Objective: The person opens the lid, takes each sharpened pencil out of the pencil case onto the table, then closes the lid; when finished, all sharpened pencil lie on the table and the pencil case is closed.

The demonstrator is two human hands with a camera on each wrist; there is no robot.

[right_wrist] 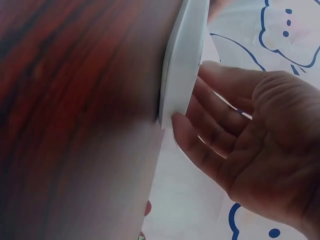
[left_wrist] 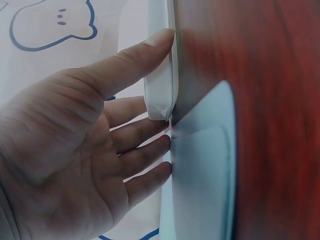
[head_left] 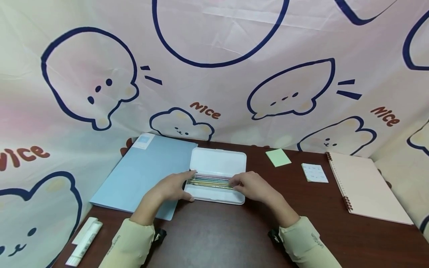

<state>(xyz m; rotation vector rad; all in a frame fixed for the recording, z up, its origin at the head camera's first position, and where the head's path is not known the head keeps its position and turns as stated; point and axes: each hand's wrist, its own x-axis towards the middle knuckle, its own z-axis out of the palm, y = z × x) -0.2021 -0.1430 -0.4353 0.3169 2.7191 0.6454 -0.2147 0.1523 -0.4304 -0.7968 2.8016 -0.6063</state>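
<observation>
A white pencil case [head_left: 218, 161] lies on the table with its lid raised at the back. Several slim coloured pencils [head_left: 211, 181] lie lengthwise in its tray. My left hand [head_left: 171, 187] is at the case's left end, its thumb against the front left corner and its other fingers loosely extended. In the left wrist view that thumb touches the white edge. My right hand [head_left: 256, 186] reaches over the right end, fingers bent at the pencils' ends. The right wrist view shows its little finger against the case's side [right_wrist: 182, 75]; the other fingertips are hidden behind the wall.
A blue folder [head_left: 147, 167] lies left of the case, near the left hand. Two white tubes [head_left: 85, 240] lie front left. Green sticky notes [head_left: 278, 157], a patterned notepad [head_left: 314, 173] and a spiral notebook [head_left: 368, 186] lie right. A printed cloth [head_left: 228, 93] hangs behind the table.
</observation>
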